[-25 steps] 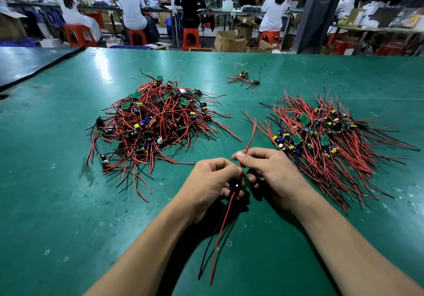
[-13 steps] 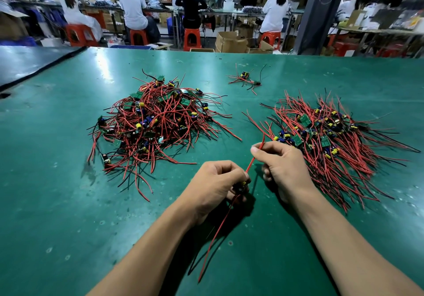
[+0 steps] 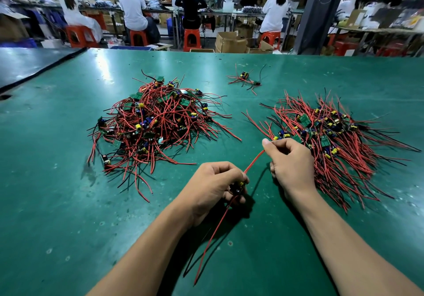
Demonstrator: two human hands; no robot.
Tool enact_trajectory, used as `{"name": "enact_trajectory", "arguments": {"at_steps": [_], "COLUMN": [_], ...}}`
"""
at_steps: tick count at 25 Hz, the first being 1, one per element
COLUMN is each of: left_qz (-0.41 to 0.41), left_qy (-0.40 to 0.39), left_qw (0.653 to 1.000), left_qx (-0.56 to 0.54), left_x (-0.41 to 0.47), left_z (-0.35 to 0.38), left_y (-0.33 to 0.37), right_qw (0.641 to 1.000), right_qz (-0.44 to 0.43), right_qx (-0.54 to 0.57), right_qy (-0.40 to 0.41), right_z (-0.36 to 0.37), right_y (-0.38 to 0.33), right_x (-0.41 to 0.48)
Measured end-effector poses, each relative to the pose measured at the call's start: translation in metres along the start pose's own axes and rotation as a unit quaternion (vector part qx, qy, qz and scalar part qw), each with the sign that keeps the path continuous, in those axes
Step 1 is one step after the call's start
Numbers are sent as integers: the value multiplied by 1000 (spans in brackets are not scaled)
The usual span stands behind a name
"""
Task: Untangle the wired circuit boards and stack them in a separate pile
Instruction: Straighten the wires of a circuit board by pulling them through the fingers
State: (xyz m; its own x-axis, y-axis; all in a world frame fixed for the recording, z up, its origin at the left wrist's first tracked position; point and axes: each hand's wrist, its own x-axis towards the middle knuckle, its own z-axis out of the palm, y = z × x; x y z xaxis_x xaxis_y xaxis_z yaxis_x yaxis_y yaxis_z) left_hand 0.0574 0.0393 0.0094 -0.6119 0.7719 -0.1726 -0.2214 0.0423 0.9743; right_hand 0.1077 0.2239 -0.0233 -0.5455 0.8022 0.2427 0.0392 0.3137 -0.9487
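Observation:
A tangled heap of small green circuit boards with red and black wires [image 3: 158,126] lies left of centre on the green table [image 3: 57,204]. A flatter pile of sorted boards [image 3: 332,139] spreads out at the right. My left hand [image 3: 213,188] grips one small circuit board [image 3: 238,186] near the front, and its red and black wires hang down toward me. My right hand [image 3: 289,162] pinches a red wire [image 3: 253,162] of that board, stretched taut between both hands, right beside the sorted pile.
A small loose cluster of boards and wires [image 3: 245,79] lies at the back centre. A second dark table [image 3: 27,64] adjoins at the far left. Beyond the table edge, several people sit on orange stools [image 3: 191,38] among cardboard boxes [image 3: 231,42].
My right hand has slid up and to the right along the red wire, pulling it straight toward the sorted pile. My left hand keeps hold of the board in nearly the same spot.

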Motion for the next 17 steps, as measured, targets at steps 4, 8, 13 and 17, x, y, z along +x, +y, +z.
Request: {"name": "enact_trajectory", "arguments": {"at_steps": [4, 8, 13, 17], "left_qz": [-7, 1, 11, 7], "left_qy": [-11, -4, 4, 1], "left_qw": [1000, 1000, 999, 999], "left_qx": [-2, 8, 30, 33], "left_x": [1, 1, 1, 1], "left_z": [-2, -2, -1, -3], "left_y": [0, 0, -1, -2], "right_qw": [989, 916, 760, 796], "right_qz": [103, 243, 360, 351], "right_qx": [93, 302, 489, 451], "right_qy": [-46, -104, -231, -201], "right_z": [1, 0, -16, -14], "right_y": [-12, -31, -44, -45], "right_x": [-4, -1, 1, 0]}}
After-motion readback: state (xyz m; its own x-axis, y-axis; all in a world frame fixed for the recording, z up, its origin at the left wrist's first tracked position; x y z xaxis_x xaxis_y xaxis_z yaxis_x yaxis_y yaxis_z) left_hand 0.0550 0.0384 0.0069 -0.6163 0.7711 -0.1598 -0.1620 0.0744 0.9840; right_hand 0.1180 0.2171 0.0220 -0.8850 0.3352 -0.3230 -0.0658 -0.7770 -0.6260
